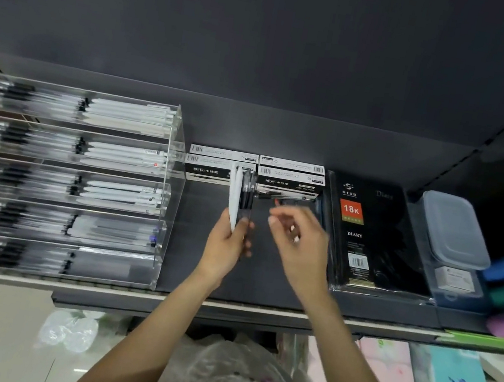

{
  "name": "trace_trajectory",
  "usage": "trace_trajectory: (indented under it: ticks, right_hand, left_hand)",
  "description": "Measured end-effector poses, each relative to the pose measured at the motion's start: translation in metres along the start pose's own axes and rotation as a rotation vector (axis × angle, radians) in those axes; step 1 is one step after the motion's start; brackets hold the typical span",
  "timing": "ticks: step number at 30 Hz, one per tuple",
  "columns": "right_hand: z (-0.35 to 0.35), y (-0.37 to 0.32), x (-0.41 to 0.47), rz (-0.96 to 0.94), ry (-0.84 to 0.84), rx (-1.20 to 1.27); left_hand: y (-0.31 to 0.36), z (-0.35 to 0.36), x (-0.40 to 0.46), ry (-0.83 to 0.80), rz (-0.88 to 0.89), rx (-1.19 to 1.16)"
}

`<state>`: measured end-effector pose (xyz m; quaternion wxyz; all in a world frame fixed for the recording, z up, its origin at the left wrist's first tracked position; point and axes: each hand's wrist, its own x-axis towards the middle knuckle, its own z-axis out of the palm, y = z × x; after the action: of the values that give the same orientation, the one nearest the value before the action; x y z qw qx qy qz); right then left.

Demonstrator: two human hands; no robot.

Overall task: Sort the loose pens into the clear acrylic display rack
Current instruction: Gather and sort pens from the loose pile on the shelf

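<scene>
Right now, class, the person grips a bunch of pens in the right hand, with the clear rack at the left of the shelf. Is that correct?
Not quite. The head view shows the left hand gripping the pens; the right hand holds none. The clear rack does stand at the left.

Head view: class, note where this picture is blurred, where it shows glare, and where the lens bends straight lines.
Head view: motion blur smears the right hand and the pens in the left hand's grip; soft glare whitens the acrylic rack walls; the wide-angle lens bows the shelf edge and skews the rack; the diary print stays readable.
</scene>
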<state>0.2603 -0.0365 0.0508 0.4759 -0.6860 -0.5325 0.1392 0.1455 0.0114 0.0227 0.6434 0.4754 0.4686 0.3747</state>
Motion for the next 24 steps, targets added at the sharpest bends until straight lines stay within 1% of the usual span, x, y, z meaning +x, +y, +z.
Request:
trace_trajectory:
  ticks: [1, 3, 5, 6, 8, 10, 11, 13, 15, 17, 19, 21, 22, 24]
  right_hand:
    - [-0.006, -0.006, 0.013, -0.022, -0.027, 0.01]
    - [-0.013, -0.02, 0.039, -0.005, -0.158, 0.008]
    - [-0.011, -0.028, 0.059, 0.035, -0.308, -0.071]
    - [-0.008, -0.03, 0.066, 0.042, -0.356, -0.131]
    - [-0.004, -0.03, 0.075, 0.042, -0.406, -0.185]
    - [-0.004, -0.029, 0.08, 0.043, -0.421, -0.156]
    - [-0.006, -0.028, 0.081, 0.049, -0.403, -0.141]
    - [-0.011, -0.032, 0.082, 0.089, -0.306, -0.102]
    - [-0.018, -0.037, 0.081, 0.152, -0.182, 0.028]
    - [-0.023, -0.038, 0.073, 0.211, -0.063, 0.224]
    - [-0.023, -0.035, 0.055, 0.23, 0.031, 0.32]
    - [-0.014, -0.028, 0.028, 0.24, 0.079, 0.339]
    - [-0.007, -0.025, 0.014, 0.246, 0.092, 0.328]
    - [0.007, -0.021, -0.011, 0.26, 0.119, 0.289]
  left_hand:
    - [-0.002, -0.001, -0.002, -0.035, 0.022, 0.066]
    - [-0.005, -0.003, -0.005, -0.104, 0.058, 0.157]
    - [-0.007, -0.003, -0.009, -0.156, 0.084, 0.207]
    - [-0.006, -0.003, -0.011, -0.171, 0.093, 0.226]
    - [-0.008, -0.004, -0.013, -0.181, 0.098, 0.248]
    - [-0.009, -0.008, -0.015, -0.189, 0.095, 0.262]
    - [-0.01, -0.01, -0.015, -0.196, 0.089, 0.271]
    - [-0.012, -0.015, -0.016, -0.219, 0.058, 0.288]
    - [-0.013, -0.015, -0.019, -0.222, -0.016, 0.234]
    - [-0.013, -0.013, -0.021, -0.181, -0.109, 0.069]
    - [-0.01, -0.012, -0.02, -0.123, -0.175, -0.16]
    - [-0.003, -0.011, -0.016, -0.076, -0.212, -0.371]
    - [0.002, -0.011, -0.014, -0.058, -0.217, -0.426]
    - [0.008, -0.006, -0.009, -0.02, -0.206, -0.451]
